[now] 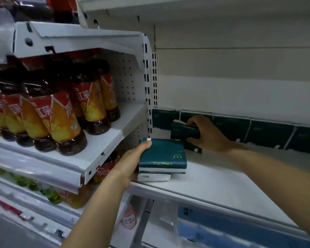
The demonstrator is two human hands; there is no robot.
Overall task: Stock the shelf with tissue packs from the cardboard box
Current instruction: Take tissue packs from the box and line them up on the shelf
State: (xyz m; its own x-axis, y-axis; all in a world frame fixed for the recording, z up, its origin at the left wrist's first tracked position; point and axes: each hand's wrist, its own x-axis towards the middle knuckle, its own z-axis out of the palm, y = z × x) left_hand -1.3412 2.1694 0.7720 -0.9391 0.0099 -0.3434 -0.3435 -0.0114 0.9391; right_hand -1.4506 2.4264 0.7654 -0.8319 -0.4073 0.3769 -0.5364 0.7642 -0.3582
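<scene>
Here both hands (132, 163) grip tissue packs (162, 155) on the shelf (222, 178).

Left hand (131, 163) fingers behind its tissue pack (162, 155); lower-left shelves (25, 199) blurred.

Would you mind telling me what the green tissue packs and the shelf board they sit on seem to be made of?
The tissue packs look wrapped in thin, slightly glossy plastic film: it creases at the corners and catches soft highlights. The shelf looks like white painted sheet metal, smooth and matte, with a folded front lip; the coating type I cannot tell.
</scene>
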